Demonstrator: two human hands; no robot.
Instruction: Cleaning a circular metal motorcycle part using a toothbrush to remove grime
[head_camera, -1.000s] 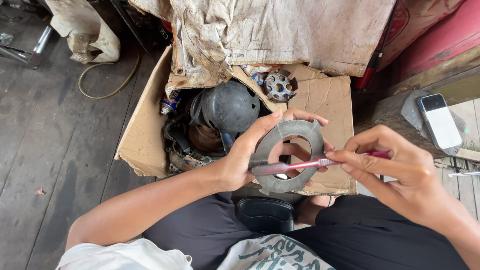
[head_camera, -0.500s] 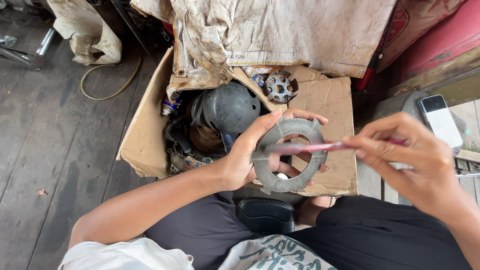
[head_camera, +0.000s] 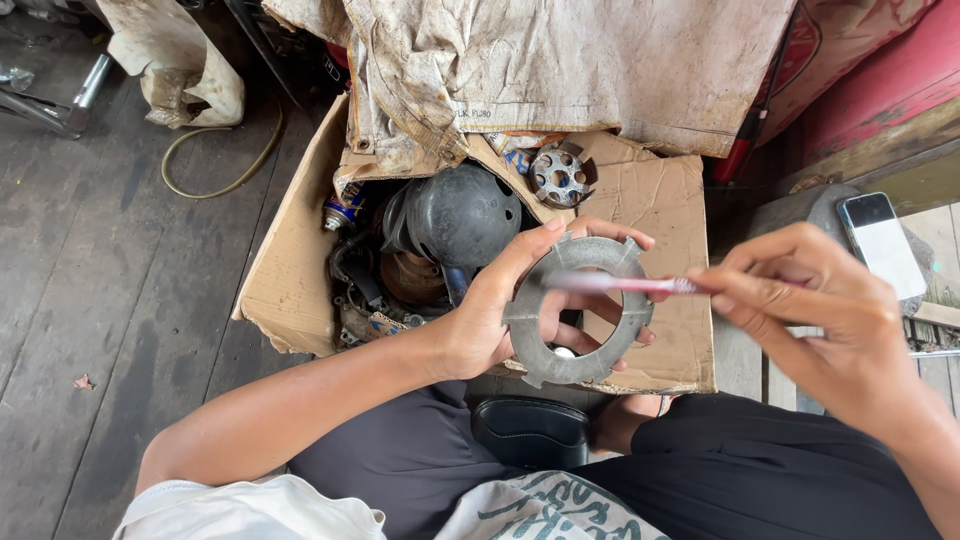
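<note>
My left hand (head_camera: 500, 305) grips a flat grey metal ring plate (head_camera: 540, 350) with small tabs round its rim, held upright over my lap. My right hand (head_camera: 815, 300) pinches a thin pink-handled brush (head_camera: 640, 285), blurred, and lays it across the upper part of the ring. Both hands hover in front of an open cardboard box (head_camera: 285, 270) of dirty engine parts.
In the box lie a dark round metal housing (head_camera: 462, 212) and a small toothed hub (head_camera: 560, 176). A stained cloth (head_camera: 560, 70) drapes over the box's back. A phone (head_camera: 882, 245) lies at right, a black pouch (head_camera: 530, 432) on my lap, dark floorboards (head_camera: 100, 300) at left.
My right hand has moved up and to the right, and the brush has slid from the ring's middle up to its upper part. The left hand holds the ring almost still.
</note>
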